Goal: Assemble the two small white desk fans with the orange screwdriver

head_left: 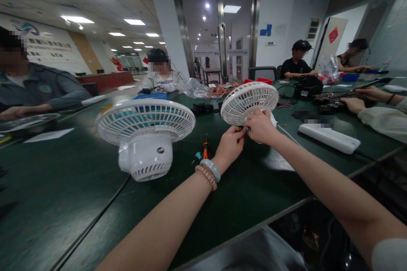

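Both hands meet in front of a white fan [251,98], at the lower edge of its round cage. My left hand [230,145] is closed, fingertips pinched on a small dark item too small to name. My right hand [261,126] is closed too, its fingers at the same dark item and against the fan's underside. A second white fan [146,152] lies to the left, cage up, its motor housing with a round hole facing me. Between the fans, an orange and black screwdriver [206,150] lies on the green table [254,194], beside a small teal piece.
A white power strip [329,138] lies at the right. A dark cable [95,220] runs from the left fan to the near edge. Behind are black parts [206,109], plastic bags and a red tray [259,81]. Several people sit around the table; another person's hands are at the right.
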The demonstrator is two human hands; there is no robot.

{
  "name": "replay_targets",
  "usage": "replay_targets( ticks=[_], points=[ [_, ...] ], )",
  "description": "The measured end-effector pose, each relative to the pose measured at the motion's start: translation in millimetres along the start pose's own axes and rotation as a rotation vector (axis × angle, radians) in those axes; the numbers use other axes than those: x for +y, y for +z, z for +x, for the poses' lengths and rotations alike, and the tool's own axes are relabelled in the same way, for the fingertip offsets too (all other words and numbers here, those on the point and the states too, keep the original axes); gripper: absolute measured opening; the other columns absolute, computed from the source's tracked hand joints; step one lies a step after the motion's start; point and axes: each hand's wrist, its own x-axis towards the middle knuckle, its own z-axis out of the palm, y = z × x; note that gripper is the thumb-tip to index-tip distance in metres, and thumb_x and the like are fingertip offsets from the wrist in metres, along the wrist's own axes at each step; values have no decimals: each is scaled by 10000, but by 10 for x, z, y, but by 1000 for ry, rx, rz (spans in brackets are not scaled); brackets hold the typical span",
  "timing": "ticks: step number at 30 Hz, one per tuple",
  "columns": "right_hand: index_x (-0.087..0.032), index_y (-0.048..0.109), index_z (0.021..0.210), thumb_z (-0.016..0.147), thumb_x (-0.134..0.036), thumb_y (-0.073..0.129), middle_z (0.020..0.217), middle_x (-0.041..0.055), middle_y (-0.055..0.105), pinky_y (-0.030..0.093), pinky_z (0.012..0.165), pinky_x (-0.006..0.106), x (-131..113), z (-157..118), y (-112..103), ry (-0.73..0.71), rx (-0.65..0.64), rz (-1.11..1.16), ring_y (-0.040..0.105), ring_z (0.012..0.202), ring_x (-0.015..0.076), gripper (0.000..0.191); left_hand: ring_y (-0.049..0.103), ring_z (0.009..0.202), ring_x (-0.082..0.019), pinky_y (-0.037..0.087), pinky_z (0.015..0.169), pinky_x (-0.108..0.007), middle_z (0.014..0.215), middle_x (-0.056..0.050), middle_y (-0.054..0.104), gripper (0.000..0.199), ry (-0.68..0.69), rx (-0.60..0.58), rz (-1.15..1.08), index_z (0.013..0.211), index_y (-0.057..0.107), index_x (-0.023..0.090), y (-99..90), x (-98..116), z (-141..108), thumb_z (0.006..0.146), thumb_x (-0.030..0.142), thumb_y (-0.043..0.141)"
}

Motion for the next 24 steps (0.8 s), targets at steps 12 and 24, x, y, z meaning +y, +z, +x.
replay_targets(
  ticks=[12,24],
  points=[
    [-200,682,816,753,-263,467,950,101,604,206,744,398,2,-3,6,-7,0,-13,376,977,272,233,525,1013,-161,444,928,-301,1131,-86,491,462,7,-171,85,1190,503,167,-108,69,-141,748,55,421],
    [-200,680,804,761,-275,465,938,97,608,209,744,399,-2,4,24,-11,5,-21,377,978,272,231,524,933,-171,464,841,-293,1097,-91,496,578,-57,-210,140,1230,415,179,-115,67,-139,680,2,413]
  ],
)
